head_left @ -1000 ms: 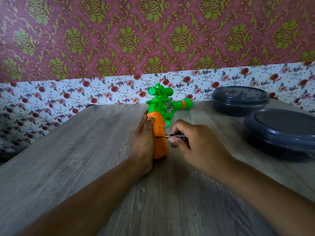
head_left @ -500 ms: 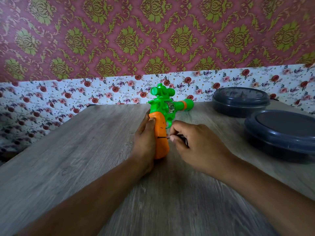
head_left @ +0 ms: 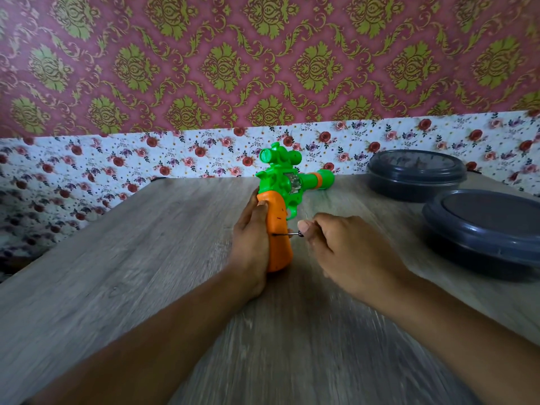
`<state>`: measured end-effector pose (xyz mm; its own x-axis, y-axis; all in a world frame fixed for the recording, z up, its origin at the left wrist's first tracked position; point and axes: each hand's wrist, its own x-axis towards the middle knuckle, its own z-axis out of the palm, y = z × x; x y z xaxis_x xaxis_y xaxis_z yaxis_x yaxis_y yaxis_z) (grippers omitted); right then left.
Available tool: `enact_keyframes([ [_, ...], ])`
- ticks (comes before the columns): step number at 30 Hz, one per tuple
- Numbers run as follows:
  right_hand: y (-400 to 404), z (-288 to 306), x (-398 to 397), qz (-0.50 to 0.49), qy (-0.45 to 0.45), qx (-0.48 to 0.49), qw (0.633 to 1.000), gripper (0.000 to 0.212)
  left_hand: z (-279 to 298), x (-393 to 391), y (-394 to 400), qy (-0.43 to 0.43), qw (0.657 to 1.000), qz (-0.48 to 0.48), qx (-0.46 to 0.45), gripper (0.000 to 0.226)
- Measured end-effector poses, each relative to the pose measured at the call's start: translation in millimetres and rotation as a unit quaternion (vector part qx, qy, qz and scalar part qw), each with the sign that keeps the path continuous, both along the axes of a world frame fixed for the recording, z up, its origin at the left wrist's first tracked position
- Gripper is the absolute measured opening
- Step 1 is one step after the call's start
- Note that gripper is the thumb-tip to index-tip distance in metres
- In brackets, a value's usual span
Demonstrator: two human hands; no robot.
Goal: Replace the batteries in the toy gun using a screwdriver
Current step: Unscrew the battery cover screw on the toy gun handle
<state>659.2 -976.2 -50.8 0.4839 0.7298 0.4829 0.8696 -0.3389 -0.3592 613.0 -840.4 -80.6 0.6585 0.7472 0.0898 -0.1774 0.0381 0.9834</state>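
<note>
Inside the left hand (head_left: 251, 244) stands the toy gun (head_left: 282, 206), its orange grip upright with the butt down on the wooden table (head_left: 146, 273). The palm wraps the grip's left side and the thumb lies along its top rear edge, so this hand clasps the gun. Above the hold, the green body and scope rise clear of the fingers, and the barrel points off to the right and away.

Just right of that hold, the right hand (head_left: 347, 252) is curled around the screwdriver (head_left: 287, 234), pinching it near the thumb tip. Only the thin metal shaft shows, lying level, with its tip touching the right face of the orange grip about halfway down. The handle is hidden in the fist.

Well to the right of both hands, 2 dark lidded containers (head_left: 485, 229) sit on the table, one nearer, one farther back. Behind the gun, a floral sheet (head_left: 117, 162) covers the lower wall, with maroon and gold damask wallpaper (head_left: 263, 59) above it.
</note>
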Motion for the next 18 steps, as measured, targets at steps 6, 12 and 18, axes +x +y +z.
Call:
enact_keyframes([
  [6,3.4,1.7,1.1,0.042,0.05,0.064,0.996,0.026,-1.7,1.0,0.7,-0.007,1.0,0.009,0.0,0.04],
  [12,1.8,3.5,2.8,0.057,0.06,0.081,0.993,0.017,-0.9,-0.1,1.7,-0.008,1.0,0.004,-0.004,0.041],
  [18,1.8,2.4,6.8,0.078,0.079,0.029,0.993,0.011,-1.1,0.7,2.0,0.002,1.0,0.003,0.0,0.04],
])
